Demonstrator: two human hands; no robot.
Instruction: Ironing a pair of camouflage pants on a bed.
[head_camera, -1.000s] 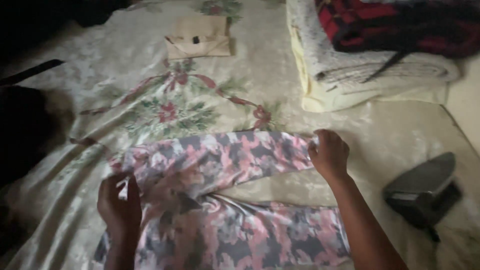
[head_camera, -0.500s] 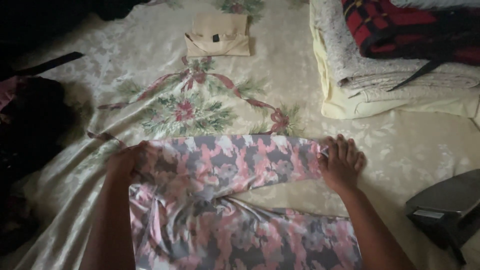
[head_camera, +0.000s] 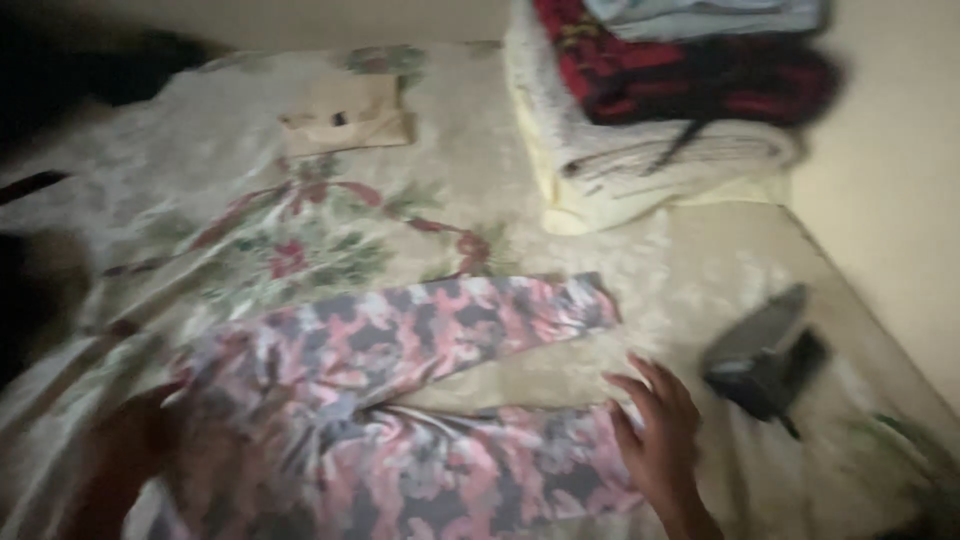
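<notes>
A pair of pink, grey and white patterned leggings lies spread on a cream floral bedsheet. The upper leg stretches right to about the middle of the view, and the lower leg runs along the bottom. My right hand hovers with fingers spread at the end of the lower leg, touching or just above the fabric. My left hand is blurred at the waist end of the leggings, lower left; whether it grips the fabric is unclear.
A dark clothes iron rests on the sheet to the right of my right hand. A stack of folded blankets, red-black plaid on cream, sits at the back right. A small folded beige cloth lies at the back. A plain wall rises at right.
My right hand let go of the upper leg's end and dropped to the lower leg's end. My left hand slid down along the waist. The view swung right and blurred.
</notes>
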